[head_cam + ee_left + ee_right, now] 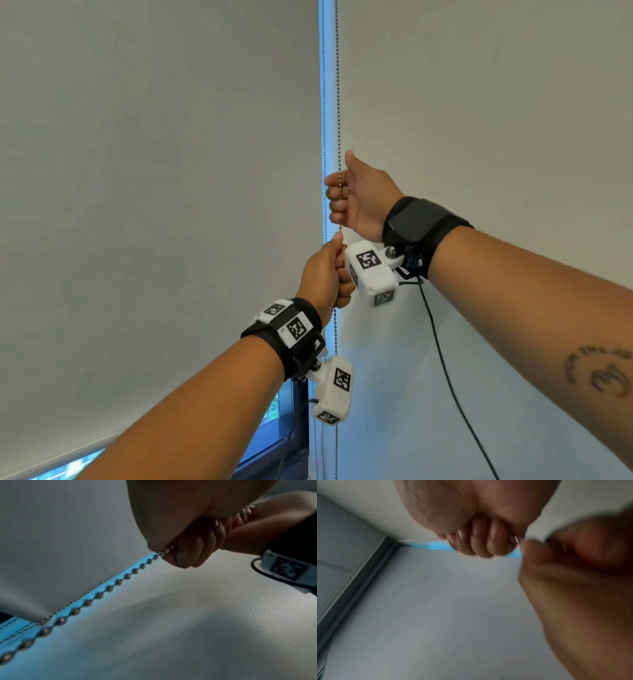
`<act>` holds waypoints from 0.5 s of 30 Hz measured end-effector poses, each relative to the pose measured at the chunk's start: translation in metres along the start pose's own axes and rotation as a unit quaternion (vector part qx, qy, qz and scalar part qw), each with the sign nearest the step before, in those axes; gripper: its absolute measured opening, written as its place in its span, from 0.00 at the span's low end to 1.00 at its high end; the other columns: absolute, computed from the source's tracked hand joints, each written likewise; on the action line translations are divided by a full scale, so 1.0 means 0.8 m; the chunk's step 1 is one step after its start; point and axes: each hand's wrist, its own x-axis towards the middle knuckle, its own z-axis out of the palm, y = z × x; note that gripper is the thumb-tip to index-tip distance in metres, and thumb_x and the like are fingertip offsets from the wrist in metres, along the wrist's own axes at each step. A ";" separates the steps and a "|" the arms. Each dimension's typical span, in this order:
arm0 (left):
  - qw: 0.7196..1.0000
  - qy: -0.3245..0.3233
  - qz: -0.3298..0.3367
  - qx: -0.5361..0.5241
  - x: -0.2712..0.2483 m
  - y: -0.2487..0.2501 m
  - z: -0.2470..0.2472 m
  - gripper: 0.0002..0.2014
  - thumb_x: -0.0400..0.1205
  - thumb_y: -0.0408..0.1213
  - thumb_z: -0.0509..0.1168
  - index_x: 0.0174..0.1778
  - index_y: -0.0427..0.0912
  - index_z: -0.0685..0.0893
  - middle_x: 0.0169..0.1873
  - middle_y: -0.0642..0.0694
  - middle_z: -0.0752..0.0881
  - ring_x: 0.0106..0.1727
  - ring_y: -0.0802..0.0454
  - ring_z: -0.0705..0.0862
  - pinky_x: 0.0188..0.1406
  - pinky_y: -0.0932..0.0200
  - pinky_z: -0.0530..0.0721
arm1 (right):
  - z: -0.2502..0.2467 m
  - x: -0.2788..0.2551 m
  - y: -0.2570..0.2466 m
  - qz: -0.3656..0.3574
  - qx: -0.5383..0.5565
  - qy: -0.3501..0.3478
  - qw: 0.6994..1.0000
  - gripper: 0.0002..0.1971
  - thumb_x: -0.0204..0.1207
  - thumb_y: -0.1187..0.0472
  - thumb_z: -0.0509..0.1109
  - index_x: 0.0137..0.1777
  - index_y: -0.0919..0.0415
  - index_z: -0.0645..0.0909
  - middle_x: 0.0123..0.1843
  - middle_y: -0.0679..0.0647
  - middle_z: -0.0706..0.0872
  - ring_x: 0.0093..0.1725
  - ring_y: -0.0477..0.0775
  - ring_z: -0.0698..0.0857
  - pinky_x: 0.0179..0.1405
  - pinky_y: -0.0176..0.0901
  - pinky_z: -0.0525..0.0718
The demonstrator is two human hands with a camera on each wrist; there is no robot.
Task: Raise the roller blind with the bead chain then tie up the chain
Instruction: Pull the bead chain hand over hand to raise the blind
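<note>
A grey roller blind point(154, 171) covers the window at the left, its bottom edge low near the frame's lower left. A metal bead chain point(338, 102) hangs beside it, next to the wall. My right hand point(356, 195) grips the near strand of the chain with curled fingers at about mid-height. My left hand point(325, 274) grips the same strand just below it, fist closed. In the left wrist view the bead chain point(109, 588) runs out of my left hand point(185, 550). The right wrist view is blurred; my right hand point(479, 543) is a fist round the chain.
A white wall point(479, 120) stands to the right of the chain. A dark window frame point(294, 445) and a strip of glass show below the blind. A black cable point(445, 370) hangs from the right wrist camera.
</note>
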 end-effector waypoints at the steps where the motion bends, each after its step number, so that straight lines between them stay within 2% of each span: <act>1: 1.000 0.017 0.004 0.007 -0.001 -0.005 -0.001 0.19 0.88 0.48 0.58 0.30 0.49 0.70 0.21 0.49 0.70 0.23 0.53 0.65 0.23 0.60 0.60 | 0.005 -0.001 0.006 -0.001 0.015 0.024 1.000 0.25 0.87 0.38 0.54 0.35 0.55 0.71 0.29 0.50 0.66 0.24 0.49 0.61 0.21 0.40 0.63; 3: 0.998 0.025 0.031 0.054 -0.001 -0.010 -0.005 0.16 0.88 0.43 0.60 0.33 0.47 0.74 0.23 0.52 0.77 0.24 0.55 0.76 0.28 0.58 0.74 | 0.015 -0.008 0.018 -0.019 0.041 0.068 0.997 0.25 0.86 0.38 0.55 0.31 0.52 0.63 0.26 0.47 0.59 0.23 0.49 0.54 0.18 0.38 0.54; 5: 0.991 0.022 0.050 0.120 0.001 -0.010 -0.014 0.12 0.87 0.38 0.61 0.36 0.45 0.74 0.30 0.49 0.80 0.29 0.56 0.80 0.35 0.58 0.81 | 0.023 -0.015 0.029 -0.033 0.073 0.084 0.993 0.26 0.86 0.39 0.57 0.29 0.51 0.62 0.23 0.47 0.58 0.22 0.48 0.54 0.16 0.37 0.54; 7: 0.994 0.010 0.046 0.098 0.003 0.000 -0.027 0.09 0.81 0.40 0.59 0.39 0.39 0.76 0.34 0.40 0.80 0.36 0.46 0.79 0.42 0.51 0.79 | 0.028 -0.019 0.038 -0.035 0.102 0.079 0.991 0.26 0.86 0.40 0.58 0.28 0.50 0.61 0.23 0.47 0.58 0.22 0.49 0.53 0.17 0.37 0.54; 9: 0.997 -0.021 0.056 0.056 0.011 0.014 -0.041 0.14 0.78 0.41 0.55 0.42 0.34 0.81 0.37 0.36 0.83 0.38 0.43 0.79 0.44 0.47 0.78 | 0.028 -0.023 0.048 -0.035 0.116 0.069 0.990 0.26 0.85 0.40 0.58 0.27 0.50 0.59 0.24 0.47 0.56 0.22 0.49 0.51 0.19 0.38 0.52; 11: 0.994 -0.027 0.084 0.072 0.020 0.030 -0.052 0.21 0.80 0.41 0.51 0.48 0.31 0.85 0.40 0.34 0.88 0.39 0.41 0.84 0.48 0.43 0.83 | 0.025 -0.027 0.059 -0.034 0.117 0.063 0.991 0.26 0.86 0.41 0.58 0.28 0.49 0.58 0.24 0.48 0.55 0.22 0.50 0.51 0.21 0.39 0.49; 13: 0.990 -0.029 0.105 0.091 0.025 0.046 -0.058 0.25 0.84 0.44 0.51 0.57 0.28 0.85 0.48 0.27 0.89 0.45 0.37 0.86 0.57 0.34 0.84 | 0.020 -0.030 0.069 -0.034 0.115 0.054 0.991 0.25 0.86 0.41 0.57 0.29 0.50 0.57 0.23 0.48 0.55 0.22 0.50 0.50 0.23 0.41 0.48; 15: 0.985 -0.054 0.114 0.119 0.026 0.059 -0.059 0.27 0.89 0.49 0.50 0.57 0.30 0.87 0.49 0.32 0.89 0.47 0.38 0.85 0.60 0.36 0.84 | 0.017 -0.034 0.075 -0.033 0.115 0.039 0.992 0.25 0.87 0.42 0.56 0.29 0.50 0.57 0.22 0.48 0.55 0.21 0.50 0.50 0.25 0.43 0.47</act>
